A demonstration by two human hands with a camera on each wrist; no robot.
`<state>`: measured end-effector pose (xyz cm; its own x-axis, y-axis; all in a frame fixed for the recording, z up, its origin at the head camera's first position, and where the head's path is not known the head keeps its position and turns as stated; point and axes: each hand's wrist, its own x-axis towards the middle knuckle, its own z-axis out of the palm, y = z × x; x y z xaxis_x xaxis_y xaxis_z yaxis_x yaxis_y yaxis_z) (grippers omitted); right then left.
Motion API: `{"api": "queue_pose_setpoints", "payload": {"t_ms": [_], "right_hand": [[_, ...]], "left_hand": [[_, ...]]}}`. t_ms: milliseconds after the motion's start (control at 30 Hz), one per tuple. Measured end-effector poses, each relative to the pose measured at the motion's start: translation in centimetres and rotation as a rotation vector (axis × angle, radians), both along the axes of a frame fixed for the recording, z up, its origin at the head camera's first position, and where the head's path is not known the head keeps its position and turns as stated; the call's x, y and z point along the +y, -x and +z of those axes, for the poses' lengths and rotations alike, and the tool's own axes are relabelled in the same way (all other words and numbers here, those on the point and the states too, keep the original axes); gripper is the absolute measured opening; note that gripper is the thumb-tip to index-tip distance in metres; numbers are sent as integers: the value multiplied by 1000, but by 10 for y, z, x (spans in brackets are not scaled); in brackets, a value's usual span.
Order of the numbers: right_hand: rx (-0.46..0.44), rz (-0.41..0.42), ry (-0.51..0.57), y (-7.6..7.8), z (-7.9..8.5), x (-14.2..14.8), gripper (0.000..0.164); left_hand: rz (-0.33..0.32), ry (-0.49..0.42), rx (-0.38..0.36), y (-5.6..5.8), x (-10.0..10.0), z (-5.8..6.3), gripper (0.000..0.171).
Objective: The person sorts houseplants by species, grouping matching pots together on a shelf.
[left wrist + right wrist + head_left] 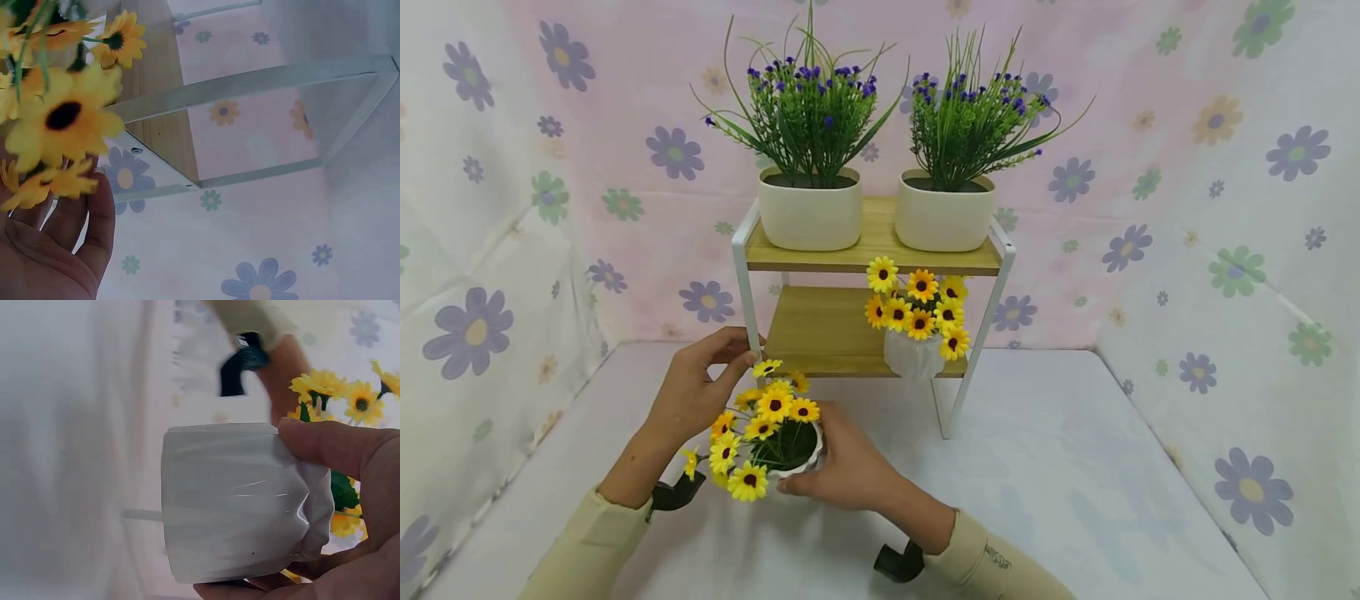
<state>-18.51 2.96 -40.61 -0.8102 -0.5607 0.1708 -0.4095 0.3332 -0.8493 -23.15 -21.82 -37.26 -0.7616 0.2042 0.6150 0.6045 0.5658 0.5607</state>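
Observation:
My right hand (pixel 842 462) grips a white ceramic flowerpot (pixel 244 500) with yellow artificial sunflowers (pixel 775 404), thumb on one side and fingers on the other. In the head view the pot tilts leftward, in front of a two-tier wooden shelf (pixel 820 329) with a white metal frame. At the shelf's left front post my left hand (pixel 696 383) holds on, its thumb before the post and its fingertips partly hidden behind. Sunflower heads overlap this hand's fingers in the left wrist view. A similar sunflower pot (pixel 913 354) stands at the right of the lower tier.
Two cream planters, the left planter (pixel 811 217) and the right planter (pixel 943 217), stand on the top tier with grass and purple flowers. The shelf stands on a white-covered table (pixel 1037 483), with flower-patterned cloth (pixel 1187 208) hanging behind and at both sides.

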Motion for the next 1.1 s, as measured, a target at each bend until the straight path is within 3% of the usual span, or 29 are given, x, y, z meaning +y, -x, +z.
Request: {"api": "queue_pose_setpoints", "payload": {"t_ms": [267, 467, 633, 833, 1100], "right_hand": [[-48, 7, 132, -1, 34, 24, 87], [-30, -66, 195, 1, 51, 39, 81], [-26, -127, 229, 7, 59, 44, 78], [-53, -176, 247, 15, 66, 43, 86], [20, -244, 257, 26, 68, 35, 87]], "left_hand": [[21, 10, -31, 0, 0, 1, 23], [29, 15, -36, 0, 0, 1, 25], [57, 21, -47, 0, 1, 2, 28], [59, 17, -44, -1, 0, 1, 32], [60, 29, -25, -2, 0, 0, 30]]}}
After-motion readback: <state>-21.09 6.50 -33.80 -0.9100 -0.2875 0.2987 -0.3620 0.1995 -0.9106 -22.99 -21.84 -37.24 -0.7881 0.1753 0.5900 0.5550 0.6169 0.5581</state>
